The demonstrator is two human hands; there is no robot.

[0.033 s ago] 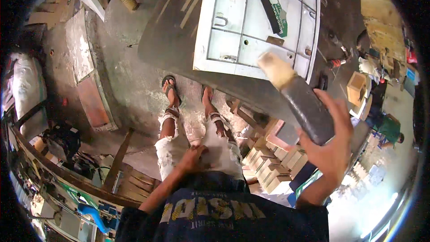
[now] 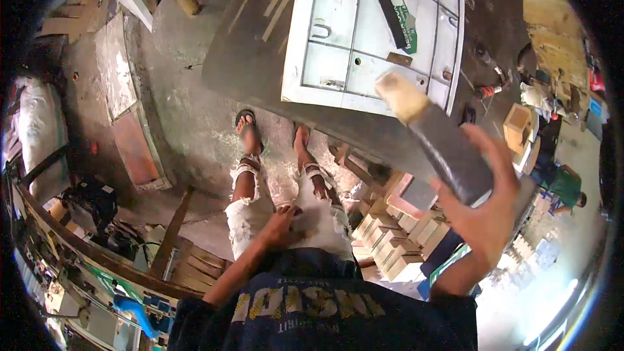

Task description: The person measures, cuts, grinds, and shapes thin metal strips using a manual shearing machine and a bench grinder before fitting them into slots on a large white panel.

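Note:
My right hand is raised and shut on a long dark grey block with a pale cream end, which it holds tilted over the near edge of a dark worktable. On that table lies a white panelled door with metal handles and a black strip across it. My left hand rests flat on my thigh, on torn white trousers, and holds nothing. My feet in sandals stand on the concrete floor below the table's edge.
Stacked small wooden boxes sit under the table by my right leg. An open wooden box and a person in green are at the right. A cluttered bench runs along the lower left. Boards lie on the floor at the left.

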